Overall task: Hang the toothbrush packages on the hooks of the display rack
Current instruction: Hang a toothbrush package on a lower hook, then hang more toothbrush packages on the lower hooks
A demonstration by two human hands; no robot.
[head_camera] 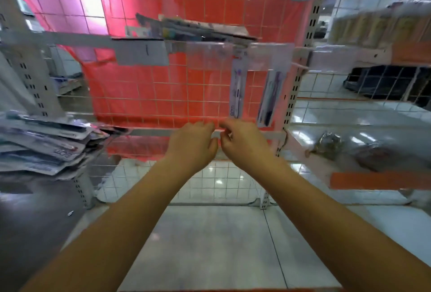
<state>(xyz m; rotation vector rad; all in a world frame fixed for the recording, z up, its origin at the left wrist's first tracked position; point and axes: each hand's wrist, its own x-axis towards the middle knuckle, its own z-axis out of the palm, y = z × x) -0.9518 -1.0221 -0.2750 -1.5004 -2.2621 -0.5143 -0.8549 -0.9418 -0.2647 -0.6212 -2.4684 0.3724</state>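
We saw two toothbrush packages (236, 92) hanging upright, long axis vertical, on the display rack (300, 63); left hand (191, 145) and right hand (242, 145) at lower rail (149, 132), fingers curled; grip contents indistinct.

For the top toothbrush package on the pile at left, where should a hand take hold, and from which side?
Probably by the near right end of the top package, coming from the right. That end overhangs the pile toward the rack, so a thumb and fingers could likely pinch it from above and below.
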